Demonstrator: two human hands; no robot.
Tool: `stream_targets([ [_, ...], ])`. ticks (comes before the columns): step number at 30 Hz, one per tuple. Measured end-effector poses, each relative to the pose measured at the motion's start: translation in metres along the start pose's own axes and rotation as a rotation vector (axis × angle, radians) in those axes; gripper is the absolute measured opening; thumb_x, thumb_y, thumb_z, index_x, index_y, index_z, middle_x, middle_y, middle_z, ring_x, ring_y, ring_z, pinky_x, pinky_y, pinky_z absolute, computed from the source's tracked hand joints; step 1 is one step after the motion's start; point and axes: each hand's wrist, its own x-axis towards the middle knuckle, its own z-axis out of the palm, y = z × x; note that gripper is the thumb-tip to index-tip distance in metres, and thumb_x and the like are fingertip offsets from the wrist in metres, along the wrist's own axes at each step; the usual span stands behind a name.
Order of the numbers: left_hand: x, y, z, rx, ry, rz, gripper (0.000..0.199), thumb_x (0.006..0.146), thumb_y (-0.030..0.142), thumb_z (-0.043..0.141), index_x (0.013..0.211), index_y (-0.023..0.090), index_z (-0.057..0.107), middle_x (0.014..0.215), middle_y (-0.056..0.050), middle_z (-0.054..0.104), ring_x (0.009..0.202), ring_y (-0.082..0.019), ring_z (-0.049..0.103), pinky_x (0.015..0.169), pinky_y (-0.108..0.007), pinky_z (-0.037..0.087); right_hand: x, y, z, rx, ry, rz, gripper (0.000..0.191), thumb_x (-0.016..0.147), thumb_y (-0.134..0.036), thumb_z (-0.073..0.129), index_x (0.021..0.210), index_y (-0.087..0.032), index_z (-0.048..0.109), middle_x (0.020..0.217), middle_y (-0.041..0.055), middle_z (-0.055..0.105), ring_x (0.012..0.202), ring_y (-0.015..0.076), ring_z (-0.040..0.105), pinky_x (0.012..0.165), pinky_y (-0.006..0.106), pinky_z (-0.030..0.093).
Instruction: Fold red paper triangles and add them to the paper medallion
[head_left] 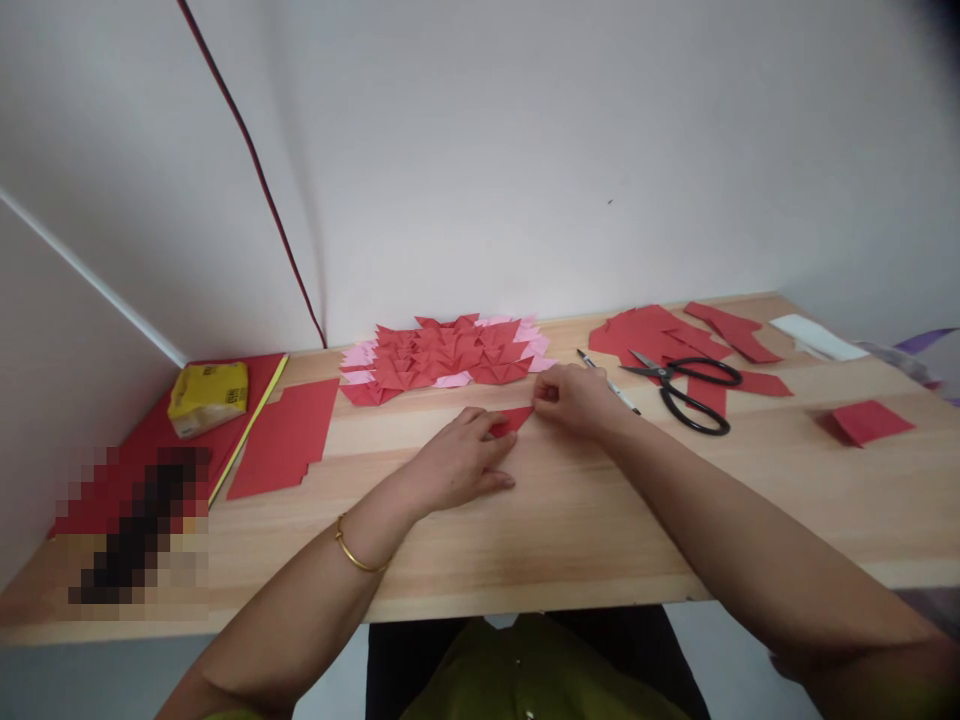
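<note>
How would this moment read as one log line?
left hand: on red paper | right hand: curled at its pointed corner | behind: folded red and pink pieces | right side: scissors, blades apart

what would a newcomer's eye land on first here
Probably the spiky cluster of folded red and pink paper on the light wooden table, near the white wall. Next, the metal scissors with black looped handles, to the right, partly over flat red paper pieces. Centrally, the left hand and right hand touch a small pointed red paper.
</note>
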Motion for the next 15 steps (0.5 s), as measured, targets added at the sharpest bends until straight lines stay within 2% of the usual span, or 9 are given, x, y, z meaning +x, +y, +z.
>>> stream_targets([
  [5,0.001,0.001,0.000,-0.011,0.004,-0.012,0.052,0.082,0.049,0.058,0.123,0.018,0.056,0.129,-0.016,0.049,0.116,-0.030,0.042,0.100,-0.044,0.037,-0.007,-0.008,0.008,0.106,-0.061,-0.169,0.011,0.069,-0.030,0.059,0.069,-0.019,0.062,0.072,0.0000,0.064,0.072,0.0152,0.054,0.072,0.030,0.029],
  [9,0.000,-0.002,-0.002,-0.061,-0.006,-0.008,0.041,0.084,0.045,0.056,0.117,0.021,0.060,0.130,-0.013,0.050,0.117,-0.029,0.044,0.099,-0.044,0.038,-0.004,-0.005,0.014,0.089,-0.098,-0.188,0.008,0.069,-0.027,0.059,0.070,-0.020,0.063,0.070,-0.0007,0.063,0.070,0.0145,0.053,0.070,0.030,0.028],
  [15,-0.002,0.001,-0.007,-0.064,-0.018,-0.039,0.029,0.085,0.039,0.056,0.102,0.018,0.066,0.126,-0.014,0.052,0.115,-0.027,0.046,0.099,-0.041,0.040,-0.004,-0.005,0.010,0.051,-0.105,-0.191,0.008,0.070,-0.022,0.055,0.070,-0.020,0.062,0.071,-0.0006,0.063,0.070,0.0137,0.053,0.071,0.030,0.027],
])
